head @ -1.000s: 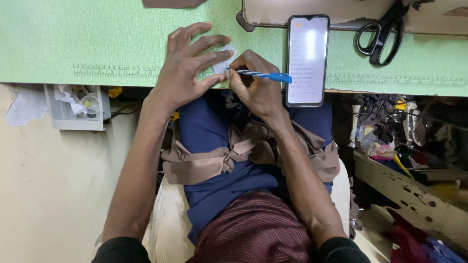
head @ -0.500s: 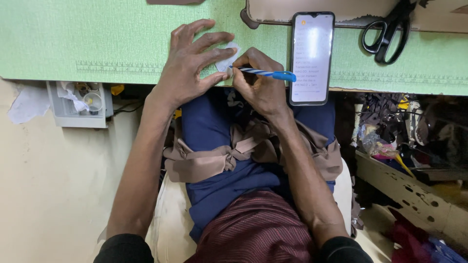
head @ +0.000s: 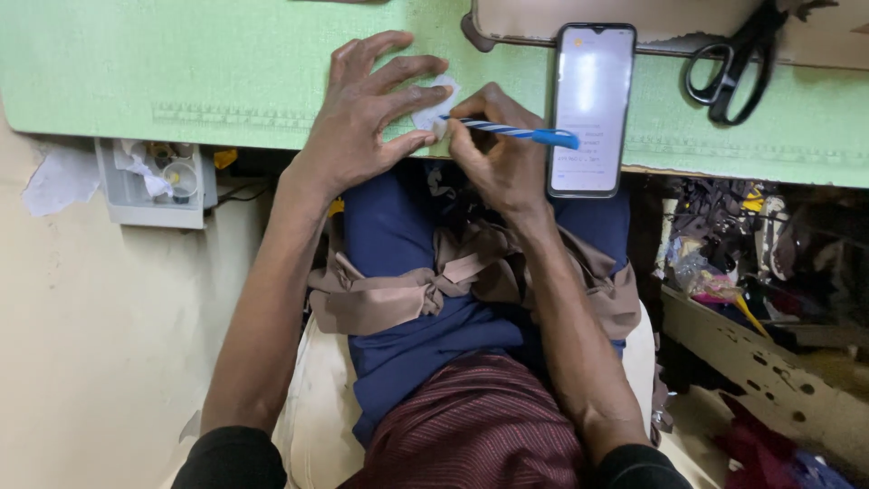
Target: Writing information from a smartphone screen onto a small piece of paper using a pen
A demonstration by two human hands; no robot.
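From my feed: left hand (head: 367, 113) lay flat, fingers splayed, pinning a small white paper scrap (head: 436, 100) to the near edge of the green table (head: 181, 63). Right hand (head: 496, 154) was closed in a writing grip round a blue-and-white striped pen (head: 511, 132), tip on the scrap, just beside the left fingertips.

I judged the scrap featherweight, limp and easy to crease or tear. It would slide on that smooth top unless pressed flat, so hold it by pressing down, not pinching. Pen looked like rigid slim plastic, light; best gripped low on the barrel, near the tip.

Tabletop read as matte laminate with a ruler scale printed along the front edge. A smartphone (head: 590, 109) lay screen-up and lit, touching the right hand's side. Black scissors (head: 733, 63) sat well apart on the far right. Dark blue and tan fabric (head: 398, 290), soft and folded, was draped over the lap below the table edge.
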